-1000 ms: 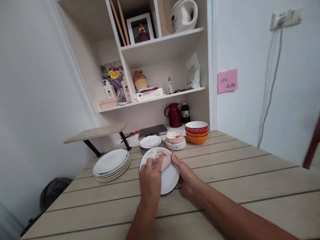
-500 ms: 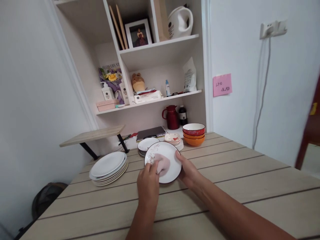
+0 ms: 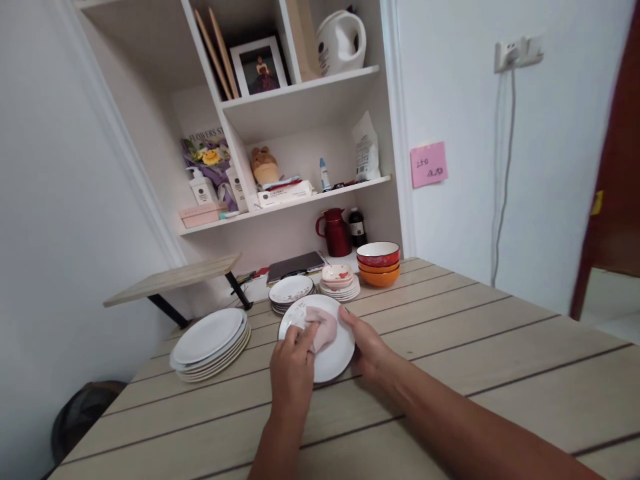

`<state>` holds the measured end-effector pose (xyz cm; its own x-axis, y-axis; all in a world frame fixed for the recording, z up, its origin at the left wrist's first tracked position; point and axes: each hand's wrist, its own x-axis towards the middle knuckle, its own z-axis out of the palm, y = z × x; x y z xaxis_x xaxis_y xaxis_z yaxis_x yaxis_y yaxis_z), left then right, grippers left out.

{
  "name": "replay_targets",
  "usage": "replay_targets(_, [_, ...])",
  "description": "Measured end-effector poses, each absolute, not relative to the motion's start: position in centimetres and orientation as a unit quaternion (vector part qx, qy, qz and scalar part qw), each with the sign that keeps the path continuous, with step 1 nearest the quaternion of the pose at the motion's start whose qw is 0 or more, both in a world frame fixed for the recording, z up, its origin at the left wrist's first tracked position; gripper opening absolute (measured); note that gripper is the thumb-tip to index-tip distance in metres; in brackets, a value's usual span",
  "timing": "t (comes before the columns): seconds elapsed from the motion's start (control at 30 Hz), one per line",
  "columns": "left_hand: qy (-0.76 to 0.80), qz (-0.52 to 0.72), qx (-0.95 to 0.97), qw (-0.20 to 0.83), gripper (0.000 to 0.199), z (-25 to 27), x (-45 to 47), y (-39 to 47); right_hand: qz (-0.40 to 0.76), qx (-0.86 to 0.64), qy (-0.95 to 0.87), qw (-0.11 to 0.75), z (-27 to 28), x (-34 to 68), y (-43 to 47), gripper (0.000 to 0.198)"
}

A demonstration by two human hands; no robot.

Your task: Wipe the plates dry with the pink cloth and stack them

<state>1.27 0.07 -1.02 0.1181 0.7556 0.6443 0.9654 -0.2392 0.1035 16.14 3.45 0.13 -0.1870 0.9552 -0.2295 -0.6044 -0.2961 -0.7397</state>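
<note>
Tilted toward me above the table is a white plate (image 3: 336,360) with a dark rim and a floral pattern at its upper left. My right hand (image 3: 367,343) grips its right edge, thumb on the face and the other fingers hidden behind. A pale pink cloth (image 3: 324,328) lies bunched against the plate's face. Closed on that cloth, my left hand (image 3: 293,363) presses it to the surface with the fingers bent. Just behind the held plate stands a stack of similar patterned plates (image 3: 291,289).
White plates (image 3: 209,337) are stacked at the left, near a small wooden riser (image 3: 175,279). Small dishes (image 3: 340,285) and a pile of red and orange bowls (image 3: 379,265) stand at the back. Behind them are a red jug (image 3: 337,233) and a dark bottle (image 3: 357,228).
The view has shifted slightly, so the background sits further left. My left hand and the cloth have moved a little on the plate; the right hand keeps its hold.
</note>
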Motion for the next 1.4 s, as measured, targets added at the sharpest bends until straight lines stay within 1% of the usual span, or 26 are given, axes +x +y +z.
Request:
replay_targets(0.13, [-0.632,-0.276,-0.706,0.159,0.053,-0.8,2.2,-0.2,0.710,-0.345,-0.239,0.566,0.3,17.3,4.6,0.046])
replay_targets(0.23, [-0.688,-0.258,-0.653,0.181,0.049,-0.6,1.9,-0.4,0.716,-0.338,-0.271,0.547,0.2,16.8,4.0,0.046])
replay_targets(0.33, [-0.733,-0.276,-0.584,0.214,0.043,-0.3,0.7,-0.6,0.722,-0.327,-0.323,0.516,-0.1,15.7,2.6,0.045])
replay_targets(0.47, [-0.704,-0.310,-0.588,0.250,0.034,0.2,-0.4,-0.6,0.729,-0.339,-0.332,0.494,-0.3,15.1,1.7,0.046])
replay_targets(0.6, [-0.654,-0.349,-0.604,0.294,0.021,0.2,0.1,-0.1,0.727,-0.340,-0.303,0.514,-0.2,15.7,2.4,0.046])
replay_targets(0.7, [-0.602,-0.355,-0.659,0.279,0.032,-0.1,0.3,0.2,0.718,-0.341,-0.297,0.529,0.1,15.9,2.7,0.043])
replay_targets(0.8, [-0.581,-0.350,-0.706,0.204,0.044,-0.5,0.3,0.2,0.719,-0.355,-0.292,0.522,0.4,15.9,2.7,0.041])
replay_targets(0.87, [-0.569,-0.360,-0.720,0.169,0.044,-0.6,0.6,-0.1,0.722,-0.364,-0.283,0.515,0.4,15.9,2.7,0.041])
replay_targets(0.93, [-0.525,-0.373,-0.748,0.161,0.044,-0.8,1.3,-0.4,0.727,-0.354,-0.282,0.517,0.5,15.9,2.8,0.039])
replay_targets(1.03, [-0.446,-0.379,-0.788,0.192,0.048,-0.9,2.2,-0.8,0.735,-0.311,-0.294,0.526,0.5,15.9,3.0,0.035])
replay_targets(1.1, [-0.447,-0.366,-0.783,0.230,0.048,-0.8,2.5,-0.9,0.732,-0.296,-0.308,0.531,0.6,15.9,2.9,0.034])
replay_targets(1.27, [-0.568,-0.329,-0.679,0.328,0.038,0.0,1.2,-0.8,0.726,-0.293,-0.326,0.530,0.8,15.5,1.9,0.034])
replay_targets(1.4, [-0.642,-0.306,-0.615,0.340,0.030,0.7,0.2,-1.0,0.725,-0.321,-0.282,0.541,0.7,15.6,2.2,0.036])
